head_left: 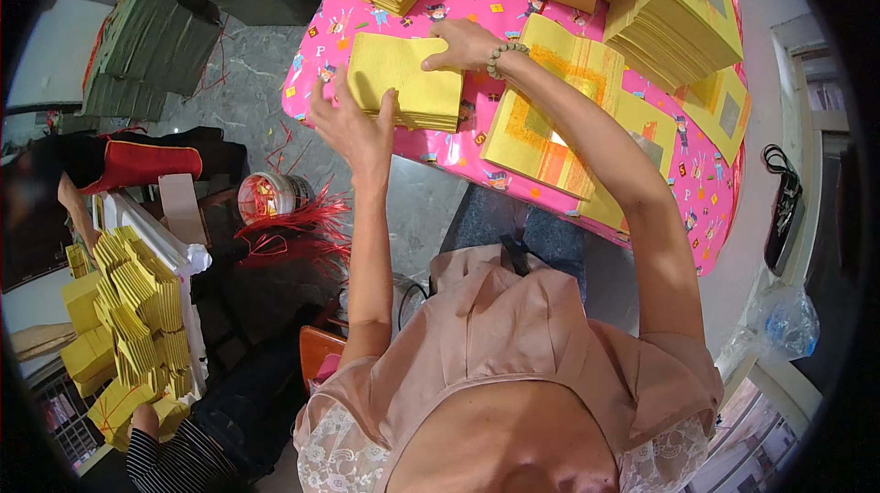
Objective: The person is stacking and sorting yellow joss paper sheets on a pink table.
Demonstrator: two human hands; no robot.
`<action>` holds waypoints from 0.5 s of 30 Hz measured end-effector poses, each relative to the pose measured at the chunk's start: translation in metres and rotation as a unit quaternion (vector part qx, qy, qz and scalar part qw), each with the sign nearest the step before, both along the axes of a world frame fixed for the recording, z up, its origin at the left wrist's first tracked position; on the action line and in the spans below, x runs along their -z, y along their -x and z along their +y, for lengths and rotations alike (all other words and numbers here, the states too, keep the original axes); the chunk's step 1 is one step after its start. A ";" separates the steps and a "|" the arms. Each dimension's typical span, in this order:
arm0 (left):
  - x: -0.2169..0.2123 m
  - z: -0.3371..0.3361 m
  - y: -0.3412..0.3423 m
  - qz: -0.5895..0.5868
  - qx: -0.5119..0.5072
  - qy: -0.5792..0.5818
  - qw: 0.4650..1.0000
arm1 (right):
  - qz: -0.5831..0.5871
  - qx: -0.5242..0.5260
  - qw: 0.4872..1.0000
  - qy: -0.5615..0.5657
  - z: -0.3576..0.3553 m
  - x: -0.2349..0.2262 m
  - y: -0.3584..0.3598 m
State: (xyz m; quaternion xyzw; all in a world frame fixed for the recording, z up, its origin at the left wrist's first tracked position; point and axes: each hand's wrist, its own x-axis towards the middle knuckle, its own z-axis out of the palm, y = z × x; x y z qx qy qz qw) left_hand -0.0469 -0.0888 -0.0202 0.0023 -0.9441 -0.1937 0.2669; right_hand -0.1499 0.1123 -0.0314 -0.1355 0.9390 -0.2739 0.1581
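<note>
lying between left fingers (387, 110) and right fingers (444, 60): yellow stack (408, 79).

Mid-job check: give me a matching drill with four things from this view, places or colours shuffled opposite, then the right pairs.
1. Left hand
2. Bracelet
3. Tablecloth
4. Tub

A. Pink, patterned
B. Beside red strands
C. At the left side of a yellow stack
D. Worn just behind the right hand

Pairs: 1-C, 2-D, 3-A, 4-B
</note>
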 end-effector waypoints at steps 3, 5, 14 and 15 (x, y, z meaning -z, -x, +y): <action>0.019 -0.007 0.017 -0.034 0.228 -0.112 0.967 | 0.005 0.004 1.000 0.000 -0.002 -0.002 -0.003; 0.028 0.000 0.014 -0.056 0.232 -0.029 0.971 | 0.009 0.011 0.999 0.036 0.000 -0.002 -0.005; 0.049 -0.002 0.016 -0.102 0.240 0.098 0.960 | 0.260 0.013 0.964 0.051 0.030 -0.021 -0.042; 0.050 -0.004 0.015 -0.106 0.236 0.101 0.961 | 0.258 0.013 0.965 0.051 0.038 -0.029 -0.054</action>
